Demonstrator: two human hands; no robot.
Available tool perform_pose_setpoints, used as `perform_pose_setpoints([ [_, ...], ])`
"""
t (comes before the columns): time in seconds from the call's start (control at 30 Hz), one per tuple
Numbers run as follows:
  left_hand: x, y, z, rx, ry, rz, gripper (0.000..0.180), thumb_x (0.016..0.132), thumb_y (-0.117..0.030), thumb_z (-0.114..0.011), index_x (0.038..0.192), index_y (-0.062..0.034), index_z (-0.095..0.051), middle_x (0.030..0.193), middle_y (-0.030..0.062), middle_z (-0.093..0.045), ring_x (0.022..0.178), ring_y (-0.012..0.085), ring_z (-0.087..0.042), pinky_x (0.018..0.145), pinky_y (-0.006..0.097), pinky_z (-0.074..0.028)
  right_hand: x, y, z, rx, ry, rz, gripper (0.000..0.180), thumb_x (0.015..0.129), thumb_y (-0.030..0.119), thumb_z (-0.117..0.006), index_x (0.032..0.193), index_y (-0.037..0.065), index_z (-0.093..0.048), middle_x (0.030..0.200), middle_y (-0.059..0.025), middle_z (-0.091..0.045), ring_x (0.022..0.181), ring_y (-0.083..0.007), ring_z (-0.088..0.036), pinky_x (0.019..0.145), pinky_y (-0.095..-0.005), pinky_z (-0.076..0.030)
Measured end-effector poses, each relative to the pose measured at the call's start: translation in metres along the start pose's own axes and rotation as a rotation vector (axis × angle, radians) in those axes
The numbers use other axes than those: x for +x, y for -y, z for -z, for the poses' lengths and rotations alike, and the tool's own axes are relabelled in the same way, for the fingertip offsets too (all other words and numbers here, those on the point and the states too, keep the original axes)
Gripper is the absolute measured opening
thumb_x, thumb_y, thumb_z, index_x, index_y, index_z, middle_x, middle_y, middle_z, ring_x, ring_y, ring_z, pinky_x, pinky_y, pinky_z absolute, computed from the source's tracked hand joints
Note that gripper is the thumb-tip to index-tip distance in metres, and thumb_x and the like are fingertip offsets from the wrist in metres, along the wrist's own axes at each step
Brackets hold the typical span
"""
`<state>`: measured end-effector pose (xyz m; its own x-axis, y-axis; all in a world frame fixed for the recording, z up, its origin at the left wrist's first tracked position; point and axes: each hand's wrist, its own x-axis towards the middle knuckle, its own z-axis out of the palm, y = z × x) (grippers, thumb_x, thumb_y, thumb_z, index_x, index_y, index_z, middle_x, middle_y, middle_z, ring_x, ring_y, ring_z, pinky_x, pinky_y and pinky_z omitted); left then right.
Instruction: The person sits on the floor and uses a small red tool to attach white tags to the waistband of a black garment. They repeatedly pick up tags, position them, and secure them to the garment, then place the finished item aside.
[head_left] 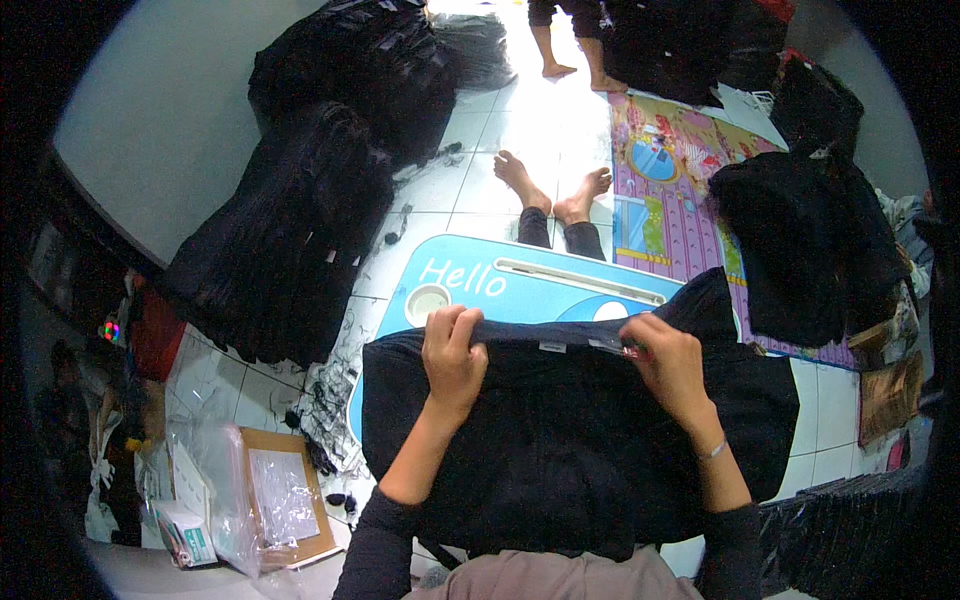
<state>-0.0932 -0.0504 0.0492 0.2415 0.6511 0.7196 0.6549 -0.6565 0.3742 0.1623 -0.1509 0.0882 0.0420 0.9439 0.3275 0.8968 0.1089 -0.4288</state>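
Observation:
A black garment [570,440] lies spread over a light blue lap table [520,285] in front of me. My left hand [452,355] grips the garment's far edge on the left, fingers curled over the fold. At the same edge, further right, my right hand [668,362] pinches the cloth beside a small white label [553,347]. A thin bracelet sits on my right wrist. My bare feet [552,190] stick out past the table on the white tiled floor.
Tall heaps of black garments [310,190] lie at the left, and more black cloth [810,240] is piled at the right on a colourful play mat [660,180]. Another person's bare feet [580,75] stand at the top. A cardboard box with clear plastic bags [270,495] sits lower left.

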Motion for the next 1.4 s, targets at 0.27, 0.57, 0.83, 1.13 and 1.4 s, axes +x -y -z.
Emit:
perform_pose_setpoints([
  [0.27, -0.036, -0.021, 0.019, -0.185, 0.114, 0.347, 0.033, 0.065, 0.01, -0.065, 0.096, 0.001, -0.057, 0.093, 0.0132, -0.057, 0.081, 0.027, -0.058, 0.072, 0.035, -0.049, 0.034, 0.008, -0.018, -0.038, 0.223, 0.139, 0.026, 0.082, 0.035, -0.064, 0.081, 0.009, -0.061, 0.074, -0.0115, -0.061, 0.069, -0.0335, -0.062, 0.058, -0.043, -0.048],
  [0.57, -0.032, -0.024, 0.015, -0.322, 0.017, 0.509, 0.025, 0.081, -0.01, -0.071, 0.1, 0.0033, -0.064, 0.089, 0.0115, -0.062, 0.071, 0.0175, -0.062, 0.065, 0.028, -0.051, 0.049, 0.042, -0.084, 0.382, 0.203, -0.077, 0.051, 0.085, 0.055, -0.056, 0.069, 0.006, -0.062, 0.06, -0.0163, -0.058, 0.058, -0.0357, -0.06, 0.051, -0.0418, -0.044],
  [0.83, -0.017, -0.01, 0.006, -0.015, 0.257, 0.321, 0.009, 0.077, -0.007, -0.071, 0.08, 0.0007, -0.069, 0.075, 0.0108, -0.063, 0.061, 0.021, -0.061, 0.057, 0.031, -0.047, 0.047, 0.043, -0.087, 0.319, 0.128, -0.03, 0.051, 0.088, 0.052, -0.054, 0.068, 0.006, -0.061, 0.058, -0.018, -0.058, 0.056, -0.0365, -0.06, 0.051, -0.0445, -0.045],
  [1.13, -0.014, 0.023, 0.023, -0.788, 0.398, 0.918, 0.019, 0.088, -0.018, -0.065, 0.097, -0.0017, -0.068, 0.08, 0.0008, -0.065, 0.068, 0.0061, -0.056, 0.059, 0.019, -0.042, 0.043, 0.046, -0.088, 0.242, 0.077, 0.103, 0.048, 0.085, 0.051, -0.058, 0.067, 0.007, -0.059, 0.058, -0.0138, -0.058, 0.056, -0.0329, -0.061, 0.05, -0.0409, -0.047],
  [1.4, -0.018, 0.03, 0.026, -1.034, 0.456, 0.916, 0.018, 0.09, -0.019, -0.063, 0.097, -0.0017, -0.064, 0.084, 0.0014, -0.063, 0.073, 0.0066, -0.058, 0.064, 0.019, -0.044, 0.054, 0.059, -0.102, 0.194, 0.102, 0.184, 0.045, 0.084, 0.05, -0.059, 0.064, 0.009, -0.059, 0.057, -0.0118, -0.058, 0.055, -0.0308, -0.061, 0.049, -0.0398, -0.046],
])
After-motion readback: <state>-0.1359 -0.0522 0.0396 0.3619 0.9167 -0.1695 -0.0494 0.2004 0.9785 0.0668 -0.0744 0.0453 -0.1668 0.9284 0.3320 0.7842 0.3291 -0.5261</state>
